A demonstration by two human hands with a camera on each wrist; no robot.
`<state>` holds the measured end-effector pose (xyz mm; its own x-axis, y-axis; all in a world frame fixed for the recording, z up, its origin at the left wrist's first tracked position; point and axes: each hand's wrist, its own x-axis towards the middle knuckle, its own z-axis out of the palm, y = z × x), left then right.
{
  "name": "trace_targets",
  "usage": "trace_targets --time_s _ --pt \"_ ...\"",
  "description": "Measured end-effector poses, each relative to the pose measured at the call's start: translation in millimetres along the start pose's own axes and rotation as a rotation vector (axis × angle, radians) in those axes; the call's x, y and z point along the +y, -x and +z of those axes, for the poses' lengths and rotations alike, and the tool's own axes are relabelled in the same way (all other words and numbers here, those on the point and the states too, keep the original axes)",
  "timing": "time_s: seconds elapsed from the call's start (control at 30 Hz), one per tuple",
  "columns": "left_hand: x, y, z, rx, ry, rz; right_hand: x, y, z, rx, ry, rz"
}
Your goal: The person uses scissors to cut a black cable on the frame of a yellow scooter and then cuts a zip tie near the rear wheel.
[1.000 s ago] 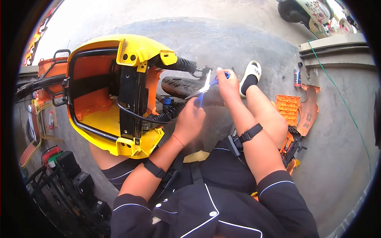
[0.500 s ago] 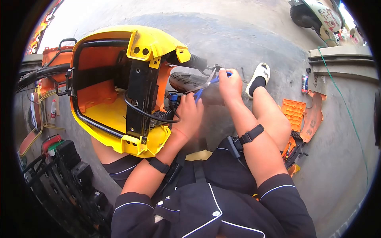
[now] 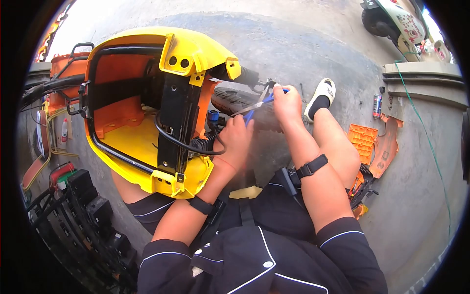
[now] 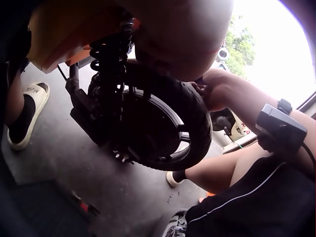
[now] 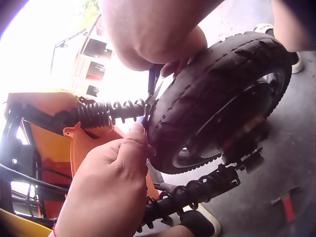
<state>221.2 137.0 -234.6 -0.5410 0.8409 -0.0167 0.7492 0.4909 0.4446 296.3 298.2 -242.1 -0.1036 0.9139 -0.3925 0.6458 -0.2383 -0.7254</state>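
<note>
Blue-handled scissors (image 3: 256, 106) stand with their blades apart beside the tyre (image 3: 224, 100). My right hand (image 3: 288, 105) pinches one handle, while my left hand (image 3: 237, 141) grips the other, lower and closer to the yellow body shell (image 3: 196, 41). In the right wrist view a scissor blade (image 5: 157, 92) lies close to the tyre (image 5: 207, 94); my left hand (image 5: 111, 180) is in the foreground and my right hand (image 5: 153, 32) above. The left wrist view has the wheel (image 4: 190, 111) below my left hand (image 4: 185, 34); the tool is mostly hidden there.
Coil springs (image 5: 94, 114) flank the wheel. Orange panels (image 3: 362, 141) and a can (image 3: 377, 106) are on the floor at right. Black parts (image 3: 85, 193) stand at lower left. A green cord (image 3: 425, 120) runs down the right side, and a red-handled tool (image 5: 288, 207) lies on the floor.
The yellow shell and wheel have shifted right in the head view. Both hands still grip the scissors, which now appear closer to the wheel and the upper spring's end.
</note>
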Motion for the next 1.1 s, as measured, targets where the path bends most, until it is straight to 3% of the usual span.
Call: trace_targets --time_s 0.13,0.3,0.37,0.5,0.6,0.77,1.1 --pt "6.7 -3.9 -9.1 -0.065 -0.045 -0.037 -4.7 -3.8 -3.1 -0.057 -0.087 0.095" --pt "10.1 -3.4 -16.3 -0.111 -0.025 -0.053 -0.4 -9.0 -2.0 -0.057 -0.116 0.05" --pt "14.4 -5.1 -26.3 -0.139 0.037 -0.096 -13.2 -1.4 -12.7 -0.087 -0.029 -0.101" --pt "16.0 1.1 -27.3 -0.137 0.099 -0.141 -12.7 3.9 -17.7 -0.134 -0.081 -0.188" --pt "15.9 7.3 -26.0 -0.032 0.054 -0.029 -14.1 10.7 -25.0 -0.228 -0.267 -0.157" --pt "30.7 14.8 -38.0 -0.064 0.201 -0.048 -12.6 10.7 -44.6 -0.349 -0.476 -0.19" --pt "28.1 19.5 -31.2 -0.151 0.347 -0.209 -15.6 31.8 -58.0 -0.444 -0.333 -0.103"
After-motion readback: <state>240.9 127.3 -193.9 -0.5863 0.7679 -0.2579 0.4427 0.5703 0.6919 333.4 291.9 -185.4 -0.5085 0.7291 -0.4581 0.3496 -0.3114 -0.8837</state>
